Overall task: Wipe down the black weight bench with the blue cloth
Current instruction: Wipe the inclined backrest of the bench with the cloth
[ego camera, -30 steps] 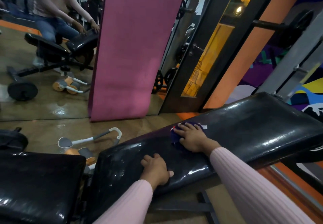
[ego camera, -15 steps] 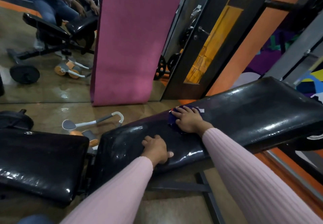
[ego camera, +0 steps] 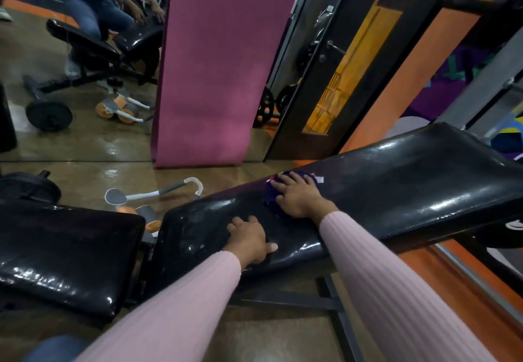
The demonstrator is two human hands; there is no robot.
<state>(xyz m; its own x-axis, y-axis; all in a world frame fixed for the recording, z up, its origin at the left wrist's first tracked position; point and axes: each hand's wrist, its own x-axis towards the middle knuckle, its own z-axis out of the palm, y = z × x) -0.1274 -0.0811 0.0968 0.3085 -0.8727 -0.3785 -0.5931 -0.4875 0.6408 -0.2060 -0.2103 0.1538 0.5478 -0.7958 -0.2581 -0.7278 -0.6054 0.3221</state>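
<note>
head view: right hand (ego camera: 300, 196) presses blue cloth (ego camera: 271, 196) (crumpled) on glossy bench (ego camera: 410, 189).

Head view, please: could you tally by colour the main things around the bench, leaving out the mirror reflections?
Black: 2, the backrest pad under both hands and the seat pad.
Blue: 1, the cloth under the right hand.
Pink: 1, the mat standing against the mirror.
Grey, white and orange: 1, the ab roller on the floor.
Total: 5.
</note>
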